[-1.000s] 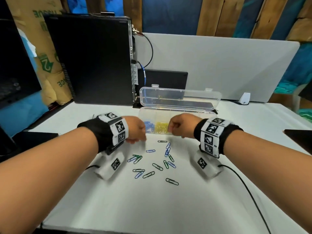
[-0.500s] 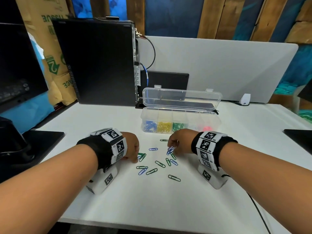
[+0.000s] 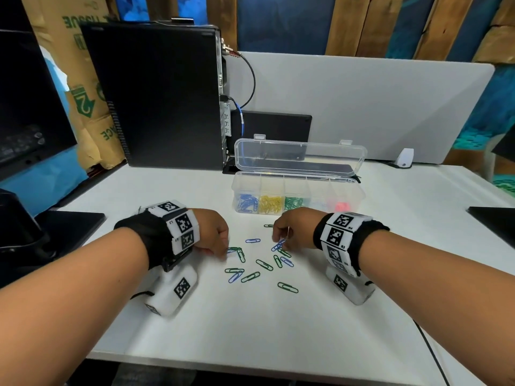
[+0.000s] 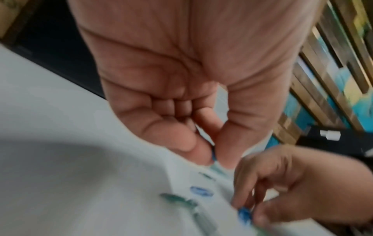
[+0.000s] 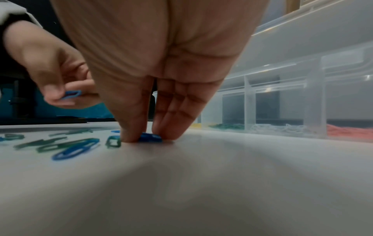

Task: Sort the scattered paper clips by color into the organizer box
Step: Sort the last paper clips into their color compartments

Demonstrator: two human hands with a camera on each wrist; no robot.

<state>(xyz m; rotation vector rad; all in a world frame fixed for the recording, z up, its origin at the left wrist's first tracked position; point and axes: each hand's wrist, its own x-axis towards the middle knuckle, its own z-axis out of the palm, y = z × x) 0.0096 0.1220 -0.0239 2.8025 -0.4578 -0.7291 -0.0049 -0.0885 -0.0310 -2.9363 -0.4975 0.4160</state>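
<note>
Several blue and green paper clips (image 3: 264, 264) lie scattered on the white table (image 3: 250, 324). Behind them stands the clear organizer box (image 3: 359, 199) with its lid up; its compartments hold blue, yellow, green, clear and pink clips. My left hand (image 3: 224, 250) is at the pile's left edge and pinches a blue clip (image 5: 71, 94) between thumb and forefinger, just above the table. At the pile's right side, my right hand (image 3: 278, 243) has thumb and fingers down on the table, pinching another blue clip (image 5: 150, 137).
A black computer tower (image 3: 156, 96) stands at the back left, with a grey divider panel (image 3: 376, 107) behind the box. A dark monitor base (image 3: 69, 221) sits on the left and a black slab (image 3: 496, 221) at the right edge. A cable (image 3: 429, 346) trails from my right wrist.
Both hands came back from the organizer box to the scattered clips. The left hand has picked up a blue clip; the right hand's fingers have closed on a blue clip on the table.
</note>
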